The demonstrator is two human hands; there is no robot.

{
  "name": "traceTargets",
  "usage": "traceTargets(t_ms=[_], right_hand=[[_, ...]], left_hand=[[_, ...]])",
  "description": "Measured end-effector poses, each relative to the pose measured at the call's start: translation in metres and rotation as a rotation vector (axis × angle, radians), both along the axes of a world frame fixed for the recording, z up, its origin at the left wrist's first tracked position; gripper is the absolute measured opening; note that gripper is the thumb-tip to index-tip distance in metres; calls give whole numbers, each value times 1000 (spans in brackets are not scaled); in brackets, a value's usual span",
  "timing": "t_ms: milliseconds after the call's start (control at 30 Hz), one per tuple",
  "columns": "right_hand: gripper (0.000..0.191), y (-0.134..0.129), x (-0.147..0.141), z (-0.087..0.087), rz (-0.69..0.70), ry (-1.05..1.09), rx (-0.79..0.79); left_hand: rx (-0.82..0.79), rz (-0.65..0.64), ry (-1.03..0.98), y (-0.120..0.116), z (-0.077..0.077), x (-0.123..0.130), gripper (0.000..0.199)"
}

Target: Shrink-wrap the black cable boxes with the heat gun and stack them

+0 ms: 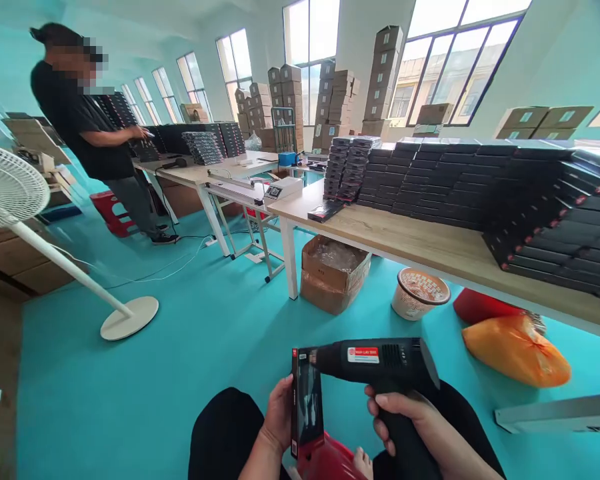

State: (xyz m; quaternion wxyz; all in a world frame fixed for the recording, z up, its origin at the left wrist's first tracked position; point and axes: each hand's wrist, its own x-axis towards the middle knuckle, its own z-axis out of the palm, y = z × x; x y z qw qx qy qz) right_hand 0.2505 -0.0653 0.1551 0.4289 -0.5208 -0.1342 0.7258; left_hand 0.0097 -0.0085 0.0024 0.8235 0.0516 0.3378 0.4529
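Note:
A black box [309, 407] with red edges and a glossy face stands upright, with my left hand [279, 412] wrapped round its left side. My right hand [397, 410] grips the handle of a black heat gun [380, 360] bearing a red and white label. The gun points left, its nozzle right at the upper part of the box's glossy face; whether they touch I cannot tell. Below the box is a red plastic surface [330, 460] between my knees.
Stacks of black boxes [440, 180] cover a wooden table [405, 233]. Beneath are a carton [333, 273], a basket [417, 293] and an orange bag [517, 350]. A white fan [130, 319] stands left. A person [90, 120] stands at the far table.

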Motion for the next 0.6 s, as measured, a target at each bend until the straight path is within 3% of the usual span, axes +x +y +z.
traceTargets(t_ms=[133,200,333,367,400,500,533,600], right_hand=[[33,2,-10,17,64,-136,118],[30,3,-13,31,161,-218,157],[13,5,-12,59,687,-282,132],[11,7,-11,63,748,-305,144],[10,10,-11,64,732,-328,166],[19,18,-14,61,415,-365,256],[22,18,-15,60,368,-362,267],[14,15,-18,61,502,-334,255]], left_hand=[[-10,-17,-9,2,5,-1,29],[-8,-34,-17,2,7,-2,30],[-37,-2,-23,4,10,-4,27],[-43,15,-23,4,11,-4,27],[-45,25,-18,4,12,-4,28],[-22,-3,6,3,17,-4,34],[-16,-13,8,3,18,-4,35],[-24,-10,-12,3,20,-5,36]])
